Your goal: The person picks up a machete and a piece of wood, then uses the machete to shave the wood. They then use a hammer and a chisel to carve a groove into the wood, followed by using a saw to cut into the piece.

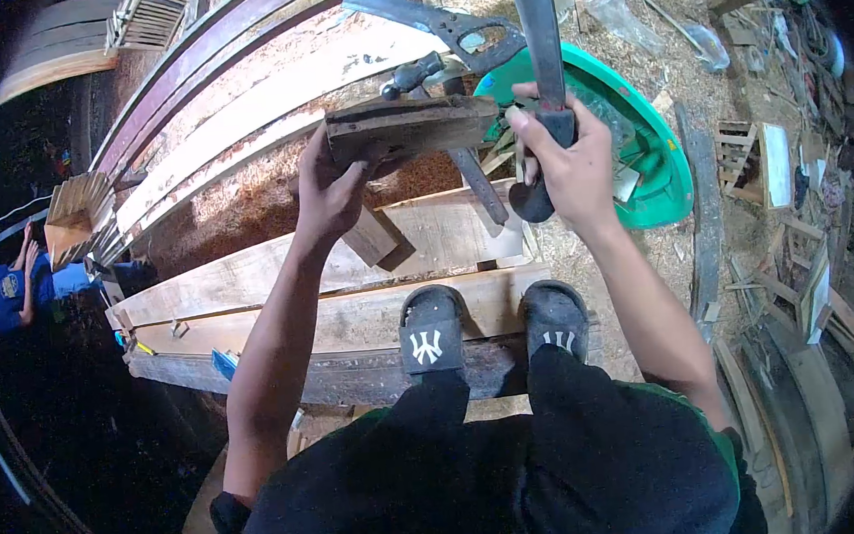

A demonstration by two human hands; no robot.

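My left hand (333,189) grips one end of a dark, rough wooden block (406,130), held level in front of me. My right hand (571,160) is closed around the black handle of a machete (537,32), its broad blade pointing up and away. The block's right end comes close to the right fingers; whether they touch cannot be made out. Behind the block lies a hammer (481,184), partly hidden by it. Beyond that is a handsaw (475,42) with a dark handle. A smaller wood piece (373,237) rests on the planks below my left hand.
Wide planks (346,258) lie under and ahead of my sandalled feet. A green tub (674,152) with scraps stands at the right. Long boards (233,92) run along the left, amid sawdust. Wooden frames (797,258) lie far right. Another person (13,290) is at far left.
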